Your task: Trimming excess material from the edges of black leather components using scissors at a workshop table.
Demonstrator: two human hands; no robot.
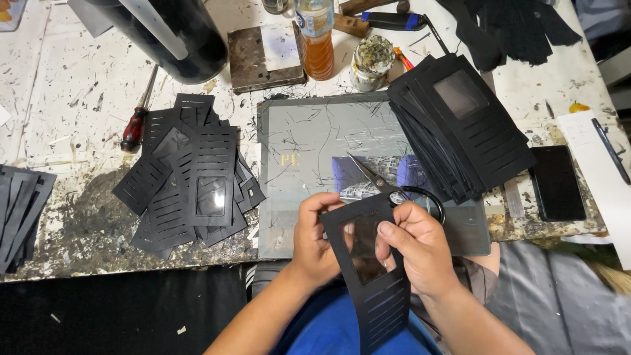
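Both of my hands hold one black slotted panel [374,296] with a clear window, upright over my lap at the table's near edge. My left hand [314,238] pinches its upper left edge. My right hand [415,250] grips its right side, thumb pressed on the window. Just behind the panel, black-handled scissors [388,187] lie with blades apart on a grey scratched board [296,171].
A loose pile of black panels [190,181] lies left of the board, a neat stack [467,125] at right, more at the left edge [20,210]. A screwdriver [137,121], bottle [317,39], jar [371,62], phone [557,183], pen and paper [608,151] stand around.
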